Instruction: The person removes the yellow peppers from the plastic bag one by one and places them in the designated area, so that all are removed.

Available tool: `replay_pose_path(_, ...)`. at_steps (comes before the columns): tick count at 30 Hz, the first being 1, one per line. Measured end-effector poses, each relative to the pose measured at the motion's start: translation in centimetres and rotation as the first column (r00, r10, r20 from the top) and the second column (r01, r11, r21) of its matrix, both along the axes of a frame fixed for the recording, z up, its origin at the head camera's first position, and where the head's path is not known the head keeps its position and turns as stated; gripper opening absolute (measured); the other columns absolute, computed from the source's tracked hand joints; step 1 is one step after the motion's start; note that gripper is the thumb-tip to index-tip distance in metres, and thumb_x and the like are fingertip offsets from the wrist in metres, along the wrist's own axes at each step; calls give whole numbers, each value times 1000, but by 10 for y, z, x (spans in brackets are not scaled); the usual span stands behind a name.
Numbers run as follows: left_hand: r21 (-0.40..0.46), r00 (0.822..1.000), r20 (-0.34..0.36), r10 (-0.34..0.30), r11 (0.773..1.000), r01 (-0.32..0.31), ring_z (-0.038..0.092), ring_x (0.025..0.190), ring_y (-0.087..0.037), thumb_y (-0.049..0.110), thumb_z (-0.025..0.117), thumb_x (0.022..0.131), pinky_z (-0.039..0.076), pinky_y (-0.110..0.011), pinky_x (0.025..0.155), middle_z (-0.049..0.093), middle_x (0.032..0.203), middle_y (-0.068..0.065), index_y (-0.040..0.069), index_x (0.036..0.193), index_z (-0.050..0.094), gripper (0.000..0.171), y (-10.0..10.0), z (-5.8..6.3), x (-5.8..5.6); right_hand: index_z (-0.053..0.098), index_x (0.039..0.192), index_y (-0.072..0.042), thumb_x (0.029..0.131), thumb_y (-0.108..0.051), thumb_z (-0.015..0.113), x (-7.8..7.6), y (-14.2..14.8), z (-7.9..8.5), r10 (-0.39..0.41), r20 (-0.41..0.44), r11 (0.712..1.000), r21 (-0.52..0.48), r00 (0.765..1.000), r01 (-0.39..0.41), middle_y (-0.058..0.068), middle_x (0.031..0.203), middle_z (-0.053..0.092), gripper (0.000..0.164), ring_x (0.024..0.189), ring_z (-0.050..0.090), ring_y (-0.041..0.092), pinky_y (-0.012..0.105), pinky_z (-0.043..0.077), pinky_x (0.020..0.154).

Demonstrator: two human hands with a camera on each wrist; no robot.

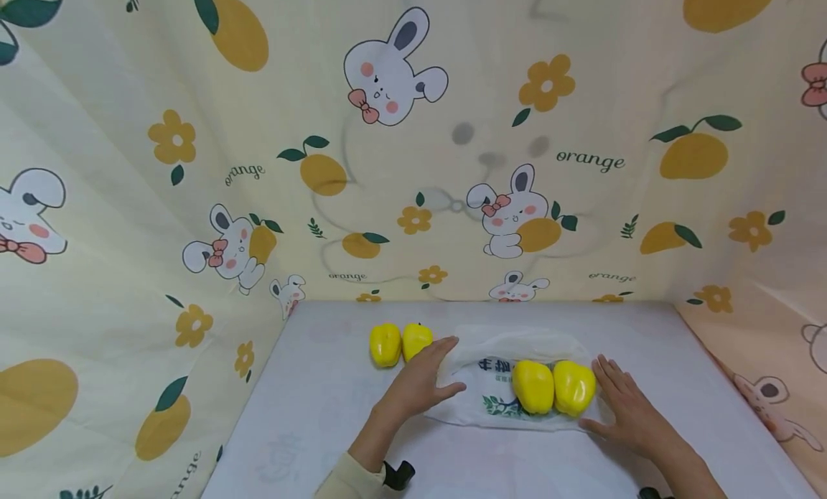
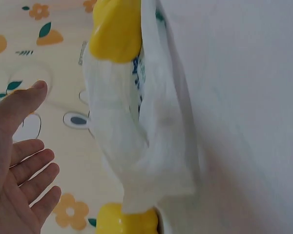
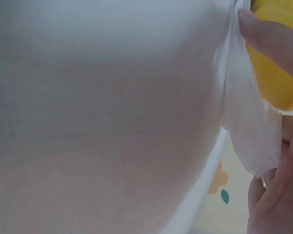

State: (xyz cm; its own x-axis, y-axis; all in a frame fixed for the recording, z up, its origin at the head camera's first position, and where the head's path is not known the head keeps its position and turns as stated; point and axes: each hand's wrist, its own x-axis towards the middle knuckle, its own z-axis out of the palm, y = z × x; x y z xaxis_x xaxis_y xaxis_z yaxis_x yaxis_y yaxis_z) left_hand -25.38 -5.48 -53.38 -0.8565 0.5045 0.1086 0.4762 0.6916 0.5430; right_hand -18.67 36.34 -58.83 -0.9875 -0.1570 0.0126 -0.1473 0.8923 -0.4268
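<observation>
Two yellow bell peppers, a left one (image 1: 533, 387) and a right one (image 1: 574, 388), rest side by side on a flat white plastic bag (image 1: 465, 406) with dark print and a green tree picture. My right hand (image 1: 636, 416) lies at the bag's right end, fingers extended beside the right pepper; in the right wrist view the thumb (image 3: 271, 41) touches the bag's edge. Over the bag's left end hovers my left hand (image 1: 416, 384), fingers spread with nothing held. In the left wrist view that hand (image 2: 19, 161) is apart from the bag (image 2: 161, 126).
Two more yellow peppers, one fully visible (image 1: 385, 345) and one partly behind my left hand (image 1: 416, 339), stand at the back left of the white table (image 1: 291, 384). A cream curtain (image 1: 291, 90) printed with rabbits and oranges surrounds the table's back and sides.
</observation>
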Motion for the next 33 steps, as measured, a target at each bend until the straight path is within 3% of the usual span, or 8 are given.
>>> replay_pose_path(8, -50, 998, -29, -58, 997, 57, 40, 156, -16, 50, 78, 98, 39, -41, 127, 39, 171, 8, 26, 169, 35, 87, 18, -4, 4, 20, 167, 7, 77, -52, 92, 1, 2, -4, 20, -14, 1000, 0, 1000, -20, 33, 174, 14, 130, 158, 14, 56, 62, -6, 130)
replay_pose_path(15, -61, 992, -31, -119, 991, 117, 40, 156, -14, 51, 78, 97, 39, -37, 127, 38, 171, 10, 24, 168, 36, 87, 31, -12, 6, 20, 167, 7, 76, -51, 93, 1, 2, -5, 13, -12, 1000, 1, 1000, -13, 33, 174, 14, 130, 158, 13, 56, 62, -7, 130)
replay_pose_path(33, -72, 985, 14, -171, 983, 172, 41, 154, -10, 52, 78, 97, 38, -32, 126, 40, 170, 11, 23, 167, 38, 86, 68, -20, 6, 21, 166, 9, 75, -49, 94, 0, 2, -2, 11, 9, 1000, -8, 1000, -11, 34, 173, 14, 130, 157, 13, 57, 67, -3, 129)
